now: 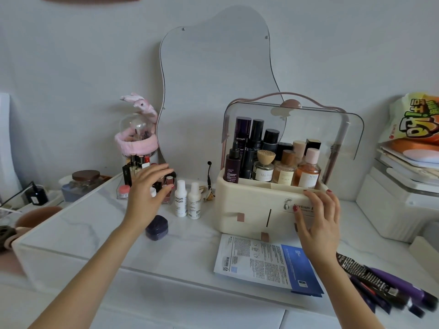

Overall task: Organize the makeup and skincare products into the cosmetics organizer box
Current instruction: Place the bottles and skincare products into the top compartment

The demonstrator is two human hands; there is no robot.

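Note:
The cream cosmetics organizer box [247, 205] stands on the white marble table with its clear lid [308, 124] raised. Several bottles [273, 157] fill its top tray. My right hand [318, 222] rests flat against the box's front right, over a drawer, holding nothing. My left hand [148, 186] hovers with fingers spread over a clear rack of lipsticks [140, 167] at the left. Two small white bottles [187, 198] stand between the rack and the box. A dark purple compact [157, 227] lies in front of my left wrist.
A blue and white mask sachet [263, 262] lies in front of the box, with purple and black tubes [389, 286] at the right. A wavy mirror [213, 74] leans on the wall. A glass dome with a pink headband [136, 138] stands behind the rack. Stacked white boxes [401, 198] sit at the right.

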